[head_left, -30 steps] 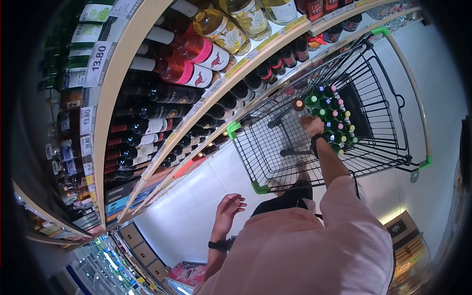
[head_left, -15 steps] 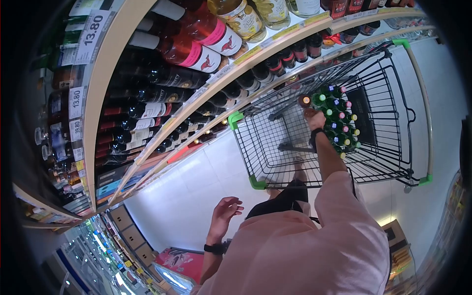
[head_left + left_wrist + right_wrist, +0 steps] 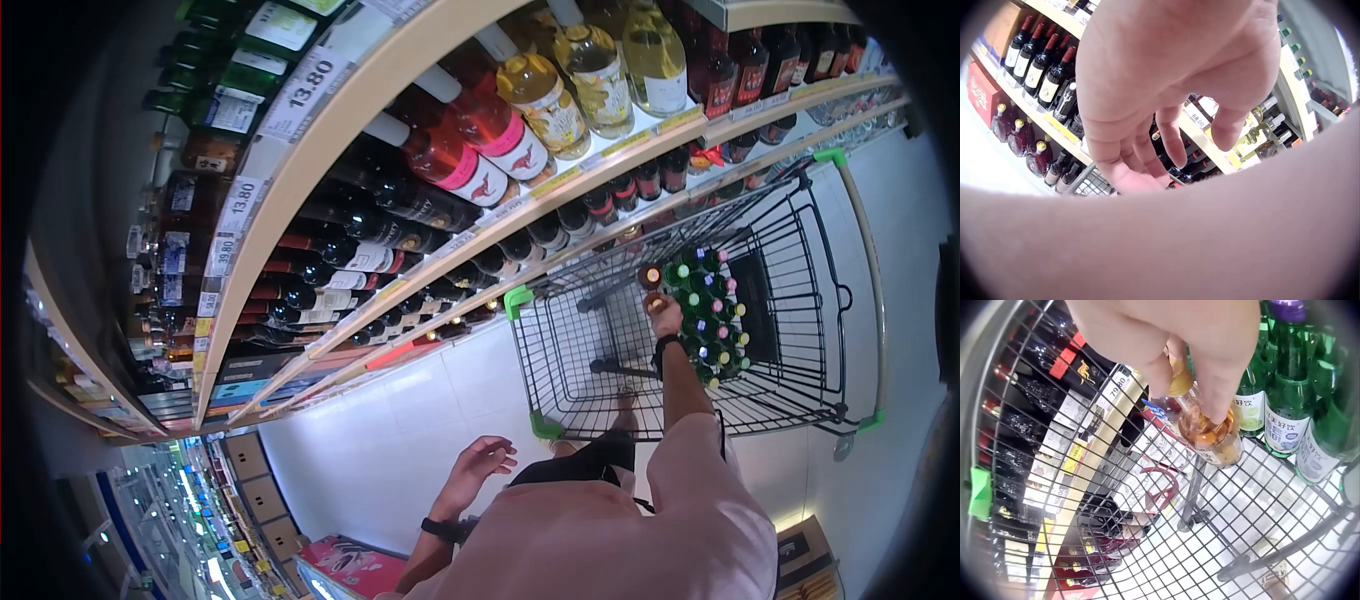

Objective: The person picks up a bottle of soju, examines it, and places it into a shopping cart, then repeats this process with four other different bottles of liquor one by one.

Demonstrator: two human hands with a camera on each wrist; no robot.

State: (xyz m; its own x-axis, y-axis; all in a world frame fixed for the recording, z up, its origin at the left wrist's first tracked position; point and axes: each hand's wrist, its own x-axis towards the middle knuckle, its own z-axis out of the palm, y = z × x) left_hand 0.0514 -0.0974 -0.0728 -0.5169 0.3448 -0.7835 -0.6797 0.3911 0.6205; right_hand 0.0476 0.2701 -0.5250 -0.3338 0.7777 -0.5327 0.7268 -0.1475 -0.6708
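In the right wrist view my right hand (image 3: 1172,337) pinches the neck of an amber glass bottle (image 3: 1213,440) between thumb and fingers. The bottle is tilted, inside the wire cart, right beside green bottles (image 3: 1285,412) with pale labels. From the head view, my right hand (image 3: 664,318) reaches down into the shopping cart (image 3: 560,345). A second brown bottle (image 3: 650,275) stands just beyond the held one, next to the cluster of capped green bottles (image 3: 712,315). My left hand (image 3: 480,472) hangs in front of my body, fingers loosely bent, holding nothing.
Wine shelves (image 3: 590,170) curve along the left and far side, with price tags on their edges. The cart's far side stands close to the lower shelf. A pink-red box-like unit (image 3: 350,565) is low at the left, and pale floor (image 3: 400,430) shows between.
The head view has shifted, so the shelves and cart sit lower in it. My right hand stays by the brown bottles in the cart; the left hand still hangs loose.
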